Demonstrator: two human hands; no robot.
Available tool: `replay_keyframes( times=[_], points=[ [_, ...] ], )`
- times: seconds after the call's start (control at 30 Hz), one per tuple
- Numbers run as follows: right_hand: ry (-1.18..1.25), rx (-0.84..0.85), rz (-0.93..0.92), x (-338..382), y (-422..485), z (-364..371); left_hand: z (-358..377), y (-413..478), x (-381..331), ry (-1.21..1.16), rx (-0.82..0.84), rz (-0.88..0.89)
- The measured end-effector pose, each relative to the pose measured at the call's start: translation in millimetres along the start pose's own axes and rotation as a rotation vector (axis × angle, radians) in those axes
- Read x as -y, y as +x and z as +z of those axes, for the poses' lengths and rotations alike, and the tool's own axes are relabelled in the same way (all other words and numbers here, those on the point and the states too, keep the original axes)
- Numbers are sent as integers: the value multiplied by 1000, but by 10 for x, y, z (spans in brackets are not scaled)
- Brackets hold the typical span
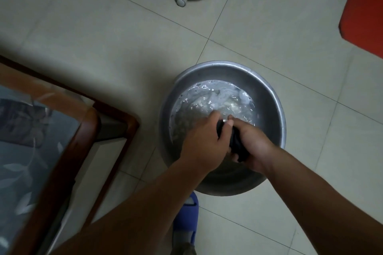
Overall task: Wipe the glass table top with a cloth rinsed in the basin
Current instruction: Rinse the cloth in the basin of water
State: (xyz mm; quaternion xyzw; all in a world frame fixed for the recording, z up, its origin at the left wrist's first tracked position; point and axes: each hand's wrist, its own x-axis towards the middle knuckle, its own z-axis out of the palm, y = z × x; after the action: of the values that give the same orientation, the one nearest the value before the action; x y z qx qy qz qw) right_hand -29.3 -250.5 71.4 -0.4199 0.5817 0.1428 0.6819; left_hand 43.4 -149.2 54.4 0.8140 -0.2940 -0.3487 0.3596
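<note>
The fingers (223,137) of the left hand (204,143) curl tightly round one end of a dark, wet, bunched-up cloth (235,145). The right hand (256,147) grips the other end, its thumb lying along the top of the bundle. Both sets of fingers are pressed together round the fabric, and the two fists nearly touch. The cloth sits between them as a short twisted roll, held over the near side of a round grey metal basin (267,89). Cloudy, rippled water (215,99) lies in the basin's bottom, with pale patches on it; whether they are foam or reflections I cannot tell. The basin stands on a floor of pale square tiles (124,37). To its left, apart from it, is the corner of a glass-topped desk with a reddish-brown wooden frame (83,143). Just below the basin, a blue slipper (186,219) shows between the forearms. Farther off stand a white wheeled stool base (180,1) and, at the right edge, a red mat (364,10).
</note>
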Motion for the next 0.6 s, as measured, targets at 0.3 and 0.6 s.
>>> replay_keyframes(
  times=[0.3, 0.6],
  points=[
    [-151, -160, -247, 19, 36, 220, 54, 171, -128, -196, -101, -339],
    [-509, -316, -577, -114, 147, 147, 79, 210, -123, -523, 16, -675]
  ],
)
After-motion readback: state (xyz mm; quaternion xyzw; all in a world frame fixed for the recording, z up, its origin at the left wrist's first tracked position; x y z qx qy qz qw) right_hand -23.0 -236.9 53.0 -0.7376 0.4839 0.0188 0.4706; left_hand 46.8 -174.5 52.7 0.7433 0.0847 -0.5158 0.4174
